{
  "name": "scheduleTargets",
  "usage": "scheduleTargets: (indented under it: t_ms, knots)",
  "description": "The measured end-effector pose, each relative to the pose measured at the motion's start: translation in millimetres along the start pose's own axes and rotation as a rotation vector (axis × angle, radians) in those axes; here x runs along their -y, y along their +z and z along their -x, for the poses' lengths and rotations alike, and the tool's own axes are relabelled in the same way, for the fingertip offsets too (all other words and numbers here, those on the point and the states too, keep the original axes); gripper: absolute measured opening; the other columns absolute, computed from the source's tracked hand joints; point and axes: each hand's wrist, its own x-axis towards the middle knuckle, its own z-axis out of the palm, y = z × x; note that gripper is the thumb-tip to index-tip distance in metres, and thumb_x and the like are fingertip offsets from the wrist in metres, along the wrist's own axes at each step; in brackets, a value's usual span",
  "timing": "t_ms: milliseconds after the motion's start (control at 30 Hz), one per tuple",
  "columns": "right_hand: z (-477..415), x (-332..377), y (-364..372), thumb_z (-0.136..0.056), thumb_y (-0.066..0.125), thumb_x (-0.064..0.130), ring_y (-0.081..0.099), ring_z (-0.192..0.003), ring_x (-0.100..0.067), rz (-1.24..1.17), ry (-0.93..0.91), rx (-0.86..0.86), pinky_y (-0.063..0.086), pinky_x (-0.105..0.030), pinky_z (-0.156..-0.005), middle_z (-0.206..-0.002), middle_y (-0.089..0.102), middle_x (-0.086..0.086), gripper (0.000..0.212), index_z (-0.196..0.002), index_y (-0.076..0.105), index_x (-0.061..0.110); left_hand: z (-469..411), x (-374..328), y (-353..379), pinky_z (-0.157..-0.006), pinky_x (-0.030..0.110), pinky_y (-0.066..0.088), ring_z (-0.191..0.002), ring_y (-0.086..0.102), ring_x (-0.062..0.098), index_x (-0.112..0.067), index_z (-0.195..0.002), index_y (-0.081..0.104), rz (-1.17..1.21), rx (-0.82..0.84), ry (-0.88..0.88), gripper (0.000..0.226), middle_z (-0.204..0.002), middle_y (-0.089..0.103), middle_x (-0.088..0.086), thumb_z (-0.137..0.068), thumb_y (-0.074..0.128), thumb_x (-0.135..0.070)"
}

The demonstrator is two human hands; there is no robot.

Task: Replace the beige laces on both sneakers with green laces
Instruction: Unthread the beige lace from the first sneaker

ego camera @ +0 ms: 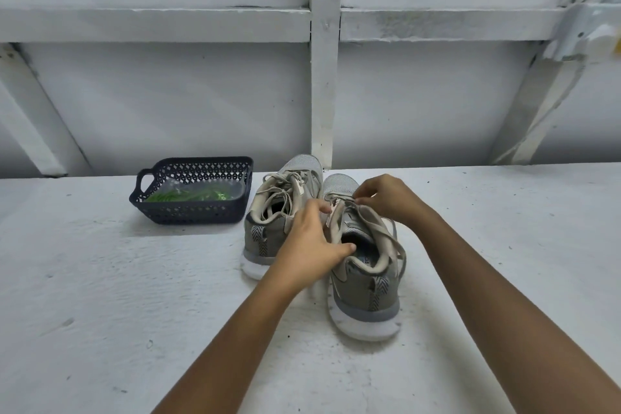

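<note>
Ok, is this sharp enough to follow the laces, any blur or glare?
Head view: soft, even light; left hand slightly motion-blurred; right hand and beige laces sharp; sheen on the clear bag over the green laces in the basket; wall beams splay from wide-angle distortion.

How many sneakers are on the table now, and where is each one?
2. The far sneaker stands beside the basket. The near sneaker is right of it; the left hand grips it and the right hand pinches its beige lace. No others visible.
</note>
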Motion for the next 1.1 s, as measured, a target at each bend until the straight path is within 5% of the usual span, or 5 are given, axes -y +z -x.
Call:
scheduleTargets:
  t_ms: [200, 567, 833, 967, 1100]
  knots:
    - [-11, 3, 1, -0.085, 0.061, 0.009, 0.058, -0.086, -0.018, 0.133, -0.101, 0.056, 0.038, -0.021, -0.071, -0.096, 0.070, -0.008, 0.012, -0.091, 0.071, 0.010, 1, 5, 3, -0.102, 0.031, 0.039, -0.119, 0.046, 0.016, -0.028, -0.135, 0.040, 0.067, 0.021, -0.081, 0.069, -0.134, 0.041, 0.000, -0.075, 0.075, -0.026]
    - [-22, 0, 13, -0.086, 0.045, 0.006, 0.048, -0.076, -0.031, 0.235, -0.105, 0.066, 0.033, -0.035, -0.063, -0.094, 0.057, -0.019, 0.017, -0.099, 0.036, 0.010, 9, 3, 10, -0.102, 0.039, 0.043, -0.116, 0.054, 0.018, -0.029, -0.136, 0.043, 0.179, -0.019, -0.106, 0.066, -0.132, 0.051, -0.001, -0.075, 0.066, -0.019]
    - [-22, -10, 1, -0.095, 0.047, 0.017, 0.063, -0.069, -0.026, -0.140, 0.063, 0.081, 0.052, -0.023, -0.051, -0.084, 0.067, -0.022, 0.029, -0.091, 0.062, -0.008, 15, 2, 14, -0.104, 0.040, 0.041, -0.120, 0.050, 0.013, -0.028, -0.134, 0.047, 0.252, -0.088, -0.109, 0.063, -0.132, 0.051, -0.004, -0.074, 0.064, -0.021]
    - [-19, -10, 0, -0.088, 0.058, 0.008, 0.053, -0.040, -0.006, -0.084, 0.055, 0.110, 0.035, -0.010, -0.034, -0.063, 0.060, -0.007, 0.014, -0.085, 0.067, -0.003, 16, -1, 14, -0.103, 0.039, 0.042, -0.120, 0.051, 0.011, -0.029, -0.133, 0.048, 0.269, -0.096, -0.118, 0.074, -0.132, 0.051, -0.006, -0.060, 0.055, -0.034]
    - [-23, -8, 6, -0.094, 0.047, 0.012, 0.059, -0.076, -0.024, 0.057, 0.019, 0.010, 0.040, -0.023, -0.053, -0.093, 0.066, -0.014, 0.014, -0.095, 0.059, 0.005, 16, 0, 14, -0.103, 0.036, 0.042, -0.119, 0.050, 0.010, -0.030, -0.133, 0.048, 0.266, -0.092, -0.121, 0.069, -0.132, 0.051, -0.006, -0.065, 0.059, -0.031]
